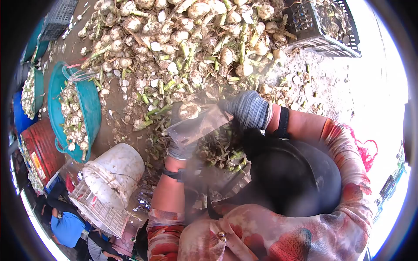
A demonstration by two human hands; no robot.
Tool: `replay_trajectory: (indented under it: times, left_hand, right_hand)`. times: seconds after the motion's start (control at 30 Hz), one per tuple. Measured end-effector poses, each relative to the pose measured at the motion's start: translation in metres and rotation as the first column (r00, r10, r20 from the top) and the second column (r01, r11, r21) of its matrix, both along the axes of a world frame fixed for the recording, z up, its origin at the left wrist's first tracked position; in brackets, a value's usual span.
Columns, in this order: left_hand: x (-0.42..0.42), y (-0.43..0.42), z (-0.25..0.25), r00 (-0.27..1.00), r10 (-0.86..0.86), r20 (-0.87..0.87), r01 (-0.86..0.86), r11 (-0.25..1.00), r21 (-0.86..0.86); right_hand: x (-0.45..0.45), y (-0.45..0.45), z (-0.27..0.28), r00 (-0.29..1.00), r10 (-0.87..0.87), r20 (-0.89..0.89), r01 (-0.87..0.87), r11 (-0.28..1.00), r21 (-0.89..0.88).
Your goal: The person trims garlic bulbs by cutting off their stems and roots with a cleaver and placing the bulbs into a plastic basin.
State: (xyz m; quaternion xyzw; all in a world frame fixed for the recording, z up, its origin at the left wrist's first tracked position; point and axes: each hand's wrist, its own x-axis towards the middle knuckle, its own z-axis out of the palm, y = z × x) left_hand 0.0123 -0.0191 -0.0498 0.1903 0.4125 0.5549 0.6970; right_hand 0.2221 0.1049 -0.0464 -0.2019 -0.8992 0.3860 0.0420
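My right hand, in a grey knitted glove, is closed round the end of a wide flat metal blade. The blade reaches left across the front of my left hand, which is gloved too. A pale garlic bulb with soil on it sits just above the blade at my left hand. My left fingers are mostly hidden behind the blade and blurred. Cut stalks and leaves lie below the blade, between my forearms.
A large garlic heap covers the ground ahead. At the left are a teal basin of bulbs, a white bucket on a crate and a red tub. A black crate stands upper right. A person in blue is lower left.
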Motion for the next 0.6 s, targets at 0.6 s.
replay_trajectory:
  times: [0.6]
  left_hand:
    - [0.028, 0.028, 0.044, 0.826, 0.174, -0.536, -0.190, 0.981, 0.025]
  right_hand:
    - [-0.025, 0.021, -0.006, 0.929, -0.258, -0.264, 0.116, 0.882, -0.457]
